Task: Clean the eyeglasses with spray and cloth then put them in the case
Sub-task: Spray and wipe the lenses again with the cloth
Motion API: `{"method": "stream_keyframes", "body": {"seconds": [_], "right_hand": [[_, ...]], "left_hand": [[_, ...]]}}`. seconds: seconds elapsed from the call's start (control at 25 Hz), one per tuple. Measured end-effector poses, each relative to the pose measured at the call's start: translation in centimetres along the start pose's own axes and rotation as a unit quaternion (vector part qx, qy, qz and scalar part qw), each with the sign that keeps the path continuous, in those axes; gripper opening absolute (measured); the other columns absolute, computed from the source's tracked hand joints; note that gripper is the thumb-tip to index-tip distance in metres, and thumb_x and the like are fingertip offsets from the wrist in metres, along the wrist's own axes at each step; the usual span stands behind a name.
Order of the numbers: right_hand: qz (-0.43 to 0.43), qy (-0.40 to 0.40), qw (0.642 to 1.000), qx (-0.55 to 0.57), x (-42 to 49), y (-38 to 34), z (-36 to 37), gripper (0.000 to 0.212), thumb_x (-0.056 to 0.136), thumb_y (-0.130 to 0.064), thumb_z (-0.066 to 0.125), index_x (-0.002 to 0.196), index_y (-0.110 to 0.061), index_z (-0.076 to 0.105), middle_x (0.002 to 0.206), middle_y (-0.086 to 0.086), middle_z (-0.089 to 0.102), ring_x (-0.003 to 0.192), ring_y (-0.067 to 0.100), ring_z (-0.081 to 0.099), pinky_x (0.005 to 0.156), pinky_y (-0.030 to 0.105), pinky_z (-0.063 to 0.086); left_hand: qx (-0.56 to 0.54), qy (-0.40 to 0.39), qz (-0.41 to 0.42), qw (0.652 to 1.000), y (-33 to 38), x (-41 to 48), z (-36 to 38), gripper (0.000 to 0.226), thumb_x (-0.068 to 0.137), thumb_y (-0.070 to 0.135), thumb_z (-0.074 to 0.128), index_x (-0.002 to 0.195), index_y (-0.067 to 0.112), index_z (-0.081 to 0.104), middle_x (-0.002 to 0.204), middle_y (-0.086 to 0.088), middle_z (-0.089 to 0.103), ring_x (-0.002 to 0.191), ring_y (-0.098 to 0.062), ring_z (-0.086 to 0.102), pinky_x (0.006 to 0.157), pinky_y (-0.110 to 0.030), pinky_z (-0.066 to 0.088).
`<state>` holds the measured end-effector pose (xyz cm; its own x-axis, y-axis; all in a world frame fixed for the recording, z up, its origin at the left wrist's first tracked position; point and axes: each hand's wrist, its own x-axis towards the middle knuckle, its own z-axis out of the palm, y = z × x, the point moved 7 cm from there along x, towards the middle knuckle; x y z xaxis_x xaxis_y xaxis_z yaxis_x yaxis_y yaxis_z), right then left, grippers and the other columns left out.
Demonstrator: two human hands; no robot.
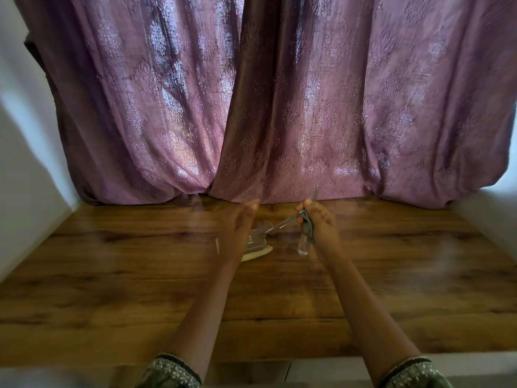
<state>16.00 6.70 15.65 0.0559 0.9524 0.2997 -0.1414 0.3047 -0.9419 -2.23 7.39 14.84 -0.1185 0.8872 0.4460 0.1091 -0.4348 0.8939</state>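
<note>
The eyeglasses [303,239] are held up off the wooden bench [112,275] in the right hand [319,225], whose fingers are closed on the frame together with a grey cloth [307,222], probably so that a lens can be wiped; one temple arm juts toward ten o'clock. At nine o'clock from them the left hand [237,231] hovers with fingers loosely open, gripping nothing. The case [257,249] lies on the bench just beneath; blur hides whether anything is in it.

Your table [112,289] is bare left, right and near. The case [256,252] sits center; curtains [307,121] block the far edge.
</note>
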Motion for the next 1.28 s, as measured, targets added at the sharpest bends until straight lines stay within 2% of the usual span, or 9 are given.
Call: {"method": "stream_keyframes", "body": {"seconds": [0.16, 0.32, 0.52, 0.64, 0.72, 0.8, 0.96, 1.12, 1.28], "right_hand": [[0.007, 0.034, 0.999, 0.034, 0.4, 0.7, -0.8, 0.033, 0.097, -0.022, 0.04, 0.074, -0.018, 0.063, 0.053, -0.008, 0.056, 0.045, 0.003, 0.043, 0.043, 0.015, 0.032], [0.021, 0.049, 0.998, 0.039, 0.2, 1.1, -1.2, 0.032, 0.097, -0.025, 0.041, 0.075, -0.019, 0.064, 0.053, -0.008, 0.057, 0.044, 0.003, 0.045, 0.041, 0.014, 0.036], [0.083, 0.098, 0.991, -0.037, -0.7, 2.0, -2.3, 0.033, 0.094, -0.038, 0.044, 0.077, -0.021, 0.068, 0.053, -0.01, 0.057, 0.045, 0.003, 0.046, 0.041, 0.017, 0.035], [0.169, 0.192, 0.966, -0.043, -1.7, 2.5, -3.5, 0.035, 0.097, -0.034, 0.038, 0.086, -0.017, 0.066, 0.06, -0.006, 0.059, 0.049, 0.005, 0.049, 0.041, 0.017, 0.035], [0.118, 0.259, 0.956, -0.076, -2.2, 0.9, -4.1, 0.026, 0.096, -0.014, 0.037, 0.099, -0.014, 0.063, 0.076, -0.004, 0.059, 0.062, 0.003, 0.051, 0.052, 0.015, 0.041], [-0.038, 0.287, 0.941, -0.174, -2.3, -2.4, -3.8, 0.033, 0.093, 0.0, 0.037, 0.117, -0.008, 0.059, 0.097, 0.0, 0.06, 0.077, 0.003, 0.055, 0.066, 0.005, 0.043], [-0.199, 0.186, 0.913, -0.304, -1.6, -4.8, -0.4, 0.025, 0.091, -0.006, 0.049, 0.115, -0.013, 0.052, 0.094, -0.003, 0.061, 0.074, 0.009, 0.058, 0.06, 0.011, 0.045], [-0.213, 0.018, 0.875, -0.434, -0.7, -1.9, 3.8, 0.014, 0.086, -0.012, 0.058, 0.1, -0.013, 0.063, 0.084, 0.006, 0.069, 0.072, 0.02, 0.064, 0.06, 0.029, 0.049], [-0.201, 0.016, 0.859, -0.47, -0.6, -1.0, 2.3, 0.024, 0.081, -0.005, 0.06, 0.103, -0.013, 0.065, 0.094, 0.007, 0.067, 0.071, 0.023, 0.063, 0.06, 0.04, 0.053]], "left_hand": [[0.221, -0.072, 0.152, 0.961, 1.0, -0.9, 1.6, 0.034, 0.077, 0.052, 0.055, 0.105, 0.036, 0.066, 0.092, 0.029, 0.061, 0.107, 0.011, 0.042, 0.097, -0.034, 0.032], [0.312, -0.038, 0.244, 0.917, 1.2, -1.5, 1.9, 0.023, 0.081, 0.039, 0.054, 0.091, 0.029, 0.072, 0.091, 0.012, 0.073, 0.115, -0.001, 0.041, 0.098, -0.027, 0.016], [0.384, -0.023, 0.228, 0.894, 1.0, -1.1, 2.0, 0.024, 0.082, 0.042, 0.052, 0.091, 0.032, 0.072, 0.088, 0.016, 0.072, 0.095, -0.01, 0.048, 0.086, -0.034, 0.028], [0.375, -0.035, 0.221, 0.899, 1.3, -0.7, 2.3, 0.024, 0.084, 0.035, 0.053, 0.094, 0.025, 0.072, 0.09, 0.011, 0.073, 0.077, -0.013, 0.057, 0.07, -0.02, 0.035], [0.367, -0.045, 0.217, 0.903, 1.3, -0.4, 2.4, 0.02, 0.083, 0.027, 0.057, 0.094, 0.02, 0.073, 0.09, 0.006, 0.073, 0.077, -0.014, 0.062, 0.066, -0.016, 0.034], [0.371, -0.049, 0.21, 0.903, 1.1, 0.1, 2.3, 0.018, 0.083, 0.024, 0.06, 0.095, 0.018, 0.073, 0.091, 0.004, 0.073, 0.08, -0.015, 0.065, 0.065, -0.017, 0.035], [0.379, -0.067, 0.203, 0.901, 0.9, 0.5, 2.5, 0.019, 0.081, 0.014, 0.065, 0.098, 0.017, 0.072, 0.09, 0.001, 0.074, 0.078, -0.018, 0.067, 0.062, -0.02, 0.041], [0.377, -0.076, 0.217, 0.898, 1.7, 0.9, 2.5, 0.017, 0.079, 0.012, 0.061, 0.09, 0.015, 0.073, 0.075, -0.005, 0.072, 0.064, -0.025, 0.065, 0.051, -0.022, 0.036], [0.358, -0.074, 0.222, 0.904, 2.0, 1.0, 2.1, 0.017, 0.079, 0.01, 0.064, 0.094, 0.012, 0.073, 0.08, -0.006, 0.074, 0.065, -0.023, 0.066, 0.056, -0.019, 0.036]]}}
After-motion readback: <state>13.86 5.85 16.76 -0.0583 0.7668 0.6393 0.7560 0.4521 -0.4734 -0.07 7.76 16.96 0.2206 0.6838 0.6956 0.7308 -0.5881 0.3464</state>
